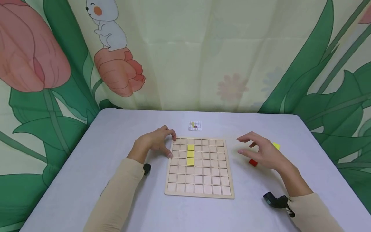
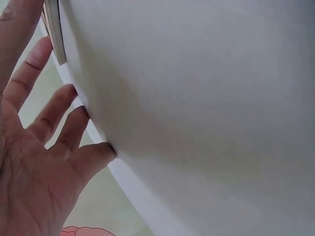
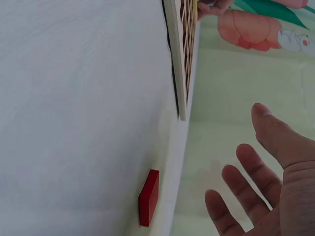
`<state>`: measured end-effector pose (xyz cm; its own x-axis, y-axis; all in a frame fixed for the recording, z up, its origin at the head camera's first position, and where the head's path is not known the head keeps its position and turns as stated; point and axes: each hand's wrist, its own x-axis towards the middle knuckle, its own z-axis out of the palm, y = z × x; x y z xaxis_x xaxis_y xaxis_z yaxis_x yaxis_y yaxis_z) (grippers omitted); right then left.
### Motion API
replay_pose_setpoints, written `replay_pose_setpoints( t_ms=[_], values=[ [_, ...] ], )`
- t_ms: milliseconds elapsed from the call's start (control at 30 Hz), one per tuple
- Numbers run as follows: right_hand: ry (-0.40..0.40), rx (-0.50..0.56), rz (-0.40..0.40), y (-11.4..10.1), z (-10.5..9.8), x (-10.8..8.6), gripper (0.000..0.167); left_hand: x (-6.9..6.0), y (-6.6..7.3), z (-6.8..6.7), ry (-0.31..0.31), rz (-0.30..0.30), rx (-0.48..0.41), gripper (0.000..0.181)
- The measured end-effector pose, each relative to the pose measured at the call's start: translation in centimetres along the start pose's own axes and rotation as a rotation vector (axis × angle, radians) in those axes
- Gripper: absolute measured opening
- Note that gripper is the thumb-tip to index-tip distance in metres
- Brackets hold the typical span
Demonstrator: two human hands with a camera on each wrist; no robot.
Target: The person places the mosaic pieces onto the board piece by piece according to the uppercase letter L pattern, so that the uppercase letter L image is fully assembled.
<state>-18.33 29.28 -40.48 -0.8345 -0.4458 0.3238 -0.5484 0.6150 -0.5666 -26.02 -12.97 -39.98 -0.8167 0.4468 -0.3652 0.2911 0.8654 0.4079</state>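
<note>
A wooden grid board [image 1: 200, 196] lies flat on the table, with three yellow square tiles [image 1: 190, 154] in one column of its upper left part. My left hand [image 1: 156, 140] touches the board's left edge with thumb and index fingertips; the other fingers are spread in the left wrist view. To the right of the board, my right hand [image 1: 263, 151] hovers with relaxed, parted fingers and holds nothing. Below it lies a red block [image 1: 253, 162], also visible in the right wrist view. Behind that hand a yellow piece [image 1: 276, 146] shows only in part.
A small card [image 1: 195, 125] printed with a coloured grid lies beyond the board's far edge. White cloth covers the table [image 1: 203, 214]. A curtain [image 1: 185, 64] with printed flowers and a rabbit hangs behind it.
</note>
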Motion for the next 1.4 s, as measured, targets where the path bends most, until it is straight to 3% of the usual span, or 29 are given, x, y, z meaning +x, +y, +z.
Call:
replay_pose_setpoints(
  t_ms=[267, 500, 667, 967, 1400],
  values=[
    [0.021, -0.095, 0.05, 1.6, -1.1, -1.5, 0.038, 0.1, -0.2, -0.1, -0.001, 0.02, -0.002, 0.063],
    [0.074, -0.167, 0.034, 3.0, -2.4, -2.0, 0.042, 0.0, -0.2, 0.0, 0.005, 0.005, -0.012, 0.063],
    [0.055, -0.199, 0.091, 3.5, -2.9, -2.1, 0.04, 0.0, -0.2, -0.2, 0.008, -0.001, -0.014, 0.062],
    [0.042, -0.155, 0.224, 4.6, -2.8, -3.4, 0.039, -0.2, -0.4, 0.3, -0.009, -0.004, -0.032, 0.061],
    [-0.01, -0.154, 0.333, 6.9, -4.2, -4.2, 0.045, 0.0, -0.2, 0.2, 0.003, 0.008, -0.004, 0.06]
  ],
)
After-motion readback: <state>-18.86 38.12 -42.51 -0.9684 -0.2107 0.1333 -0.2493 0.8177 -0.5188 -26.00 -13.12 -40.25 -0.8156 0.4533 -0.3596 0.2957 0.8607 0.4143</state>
